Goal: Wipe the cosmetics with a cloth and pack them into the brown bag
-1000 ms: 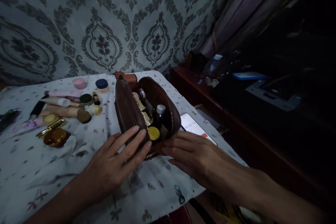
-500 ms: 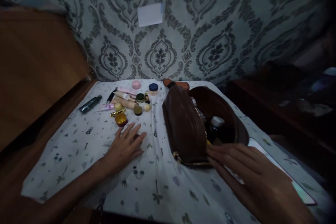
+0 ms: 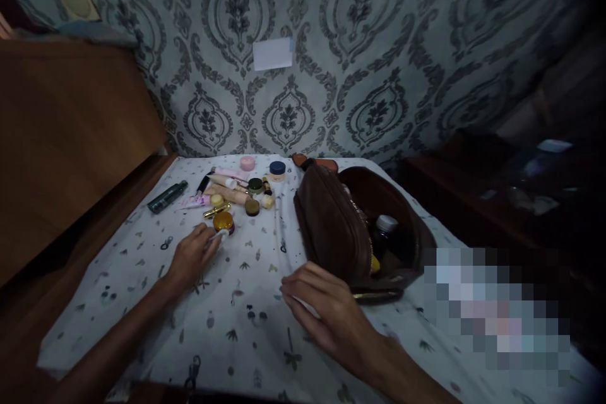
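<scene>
My left hand (image 3: 192, 255) lies on the patterned white cloth (image 3: 142, 303), fingers curled around a small pale item right in front of a gold-lidded jar (image 3: 223, 221). Behind it lies a cluster of cosmetics: tubes (image 3: 227, 182), a pink jar (image 3: 247, 163), a blue-lidded jar (image 3: 277, 168). An open brown pouch (image 3: 331, 227) stands right of centre, with a white-capped dark bottle (image 3: 386, 225) and a yellow lid (image 3: 375, 264) inside. Just in front of the pouch's near end, my right hand (image 3: 326, 312) hovers above the cloth, fingers spread and holding nothing.
A dark green tube (image 3: 166, 196) lies apart at the left of the cloth. Wooden furniture (image 3: 71, 139) rises along the left edge. A patterned wall with a white note (image 3: 272, 53) closes the back. Dark furniture stands at the right, beside a pixelated patch (image 3: 492, 303).
My left hand left the pouch, moved left to the cosmetics and curled its fingers on a pale item. My right hand came off the pouch's end and shifted left. The view swung leftward.
</scene>
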Action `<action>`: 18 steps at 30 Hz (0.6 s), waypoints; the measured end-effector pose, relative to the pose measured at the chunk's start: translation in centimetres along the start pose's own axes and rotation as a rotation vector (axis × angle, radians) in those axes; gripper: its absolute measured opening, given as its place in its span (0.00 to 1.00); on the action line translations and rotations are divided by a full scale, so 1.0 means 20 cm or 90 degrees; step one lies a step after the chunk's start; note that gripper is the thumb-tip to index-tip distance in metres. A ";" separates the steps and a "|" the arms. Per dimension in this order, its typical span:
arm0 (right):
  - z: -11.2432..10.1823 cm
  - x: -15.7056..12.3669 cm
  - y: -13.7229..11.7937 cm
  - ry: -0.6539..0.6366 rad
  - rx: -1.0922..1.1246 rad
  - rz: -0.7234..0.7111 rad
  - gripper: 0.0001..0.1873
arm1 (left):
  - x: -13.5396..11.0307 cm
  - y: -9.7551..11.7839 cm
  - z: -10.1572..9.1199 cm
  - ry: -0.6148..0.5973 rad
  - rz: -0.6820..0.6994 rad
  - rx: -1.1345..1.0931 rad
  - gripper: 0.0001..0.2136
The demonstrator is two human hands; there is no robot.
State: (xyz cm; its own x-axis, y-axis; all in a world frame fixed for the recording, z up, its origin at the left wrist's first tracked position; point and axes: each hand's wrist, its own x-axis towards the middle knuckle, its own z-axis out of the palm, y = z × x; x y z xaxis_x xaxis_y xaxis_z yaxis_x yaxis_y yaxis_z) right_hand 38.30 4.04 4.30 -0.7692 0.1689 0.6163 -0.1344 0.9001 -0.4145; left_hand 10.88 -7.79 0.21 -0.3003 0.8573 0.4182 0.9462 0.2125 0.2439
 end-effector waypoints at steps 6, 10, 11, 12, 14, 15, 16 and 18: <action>0.35 0.14 0.12 -0.170 -0.047 0.138 0.12 | 0.20 0.00 -0.01 0.074 -0.018 -0.022 0.16; 0.54 0.12 0.06 -0.265 -0.070 0.051 0.26 | 0.20 0.07 0.07 0.083 0.073 0.061 0.13; 0.56 0.11 0.03 -0.277 -0.064 0.005 0.26 | 0.18 0.08 0.09 0.082 0.097 0.084 0.13; 0.58 0.10 0.00 -0.285 -0.054 -0.035 0.25 | 0.17 0.09 0.10 0.080 0.118 0.104 0.12; 0.59 0.08 -0.04 -0.287 -0.043 -0.078 0.22 | 0.13 0.11 0.13 0.067 0.157 0.124 0.12; 0.59 0.08 -0.06 -0.286 -0.038 -0.087 0.20 | 0.12 0.12 0.14 0.054 0.179 0.122 0.11; 0.58 0.08 -0.06 -0.285 -0.033 -0.096 0.18 | 0.10 0.12 0.15 0.035 0.201 0.114 0.10; 0.56 0.08 -0.05 -0.288 -0.014 -0.126 0.14 | 0.07 0.11 0.17 -0.011 0.237 0.086 0.09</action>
State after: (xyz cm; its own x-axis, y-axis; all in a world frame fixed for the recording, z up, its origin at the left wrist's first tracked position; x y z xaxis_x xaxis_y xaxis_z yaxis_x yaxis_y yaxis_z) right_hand 30.17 -1.08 -1.71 -0.9251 -0.1933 0.3268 -0.2959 0.9064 -0.3016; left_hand 13.00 -4.50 -1.55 0.0676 0.8947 0.4416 0.9977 -0.0558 -0.0396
